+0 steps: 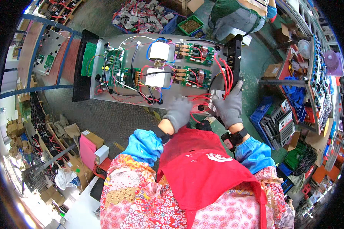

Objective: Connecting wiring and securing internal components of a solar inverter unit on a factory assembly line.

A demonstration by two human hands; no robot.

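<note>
A long grey metal chassis lies across in front of me, with black end panels and several green circuit boards inside. Two white rectangular parts, among them the nearer block, sit in its middle. My right hand, in a grey glove, grips the chassis's near right corner. Its thumb presses by a pale grey block, and a finger lies along the black right panel. My gloved left hand is smeared by motion at the near edge, close to red wires; its fingers are unclear.
A blue crate of grey parts and a green bin stand beyond the chassis. Another person is at the far right. Shelving and a blue crate of panels are on the right, a blue-framed rack on the left.
</note>
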